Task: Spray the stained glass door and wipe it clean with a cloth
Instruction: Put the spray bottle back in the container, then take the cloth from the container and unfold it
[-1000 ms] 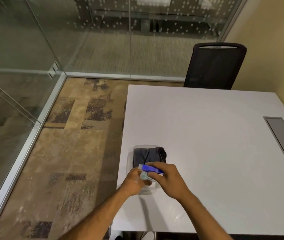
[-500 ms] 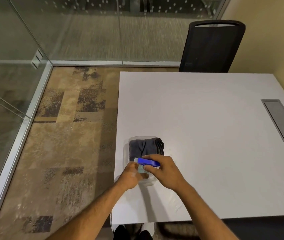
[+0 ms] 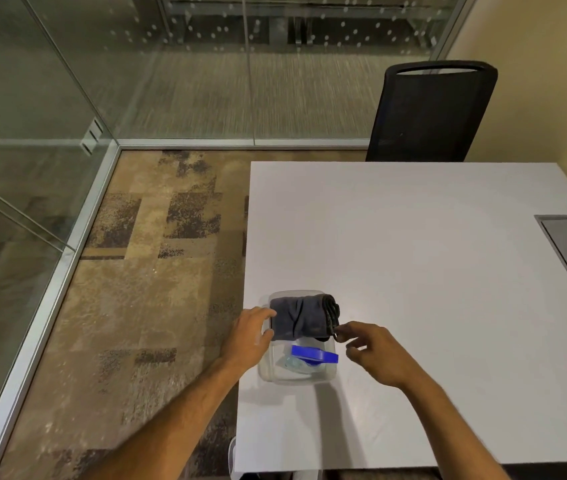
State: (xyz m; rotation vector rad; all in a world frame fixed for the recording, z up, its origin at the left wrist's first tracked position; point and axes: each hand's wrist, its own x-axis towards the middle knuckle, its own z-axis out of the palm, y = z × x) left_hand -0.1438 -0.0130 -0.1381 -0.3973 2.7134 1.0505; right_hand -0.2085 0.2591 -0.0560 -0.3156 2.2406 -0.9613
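Container (image 3: 264, 370) at table (image 3: 413, 271) edge; hands open.

The broad white rectangular table (image 3: 431, 271) lies bare to the right of and beyond the clear plastic tub (image 3: 266, 370), so a hand could pass freely there; the tub sits near the table's left edge, packed with a rolled dark grey cloth (image 3: 301, 318) and a blue-capped spray bottle (image 3: 313, 355); a black mesh-backed chair (image 3: 431, 112) blocks the far side; frosted-dot glass walls (image 3: 171, 64) close off the patterned brown carpet (image 3: 143, 289) on the left.
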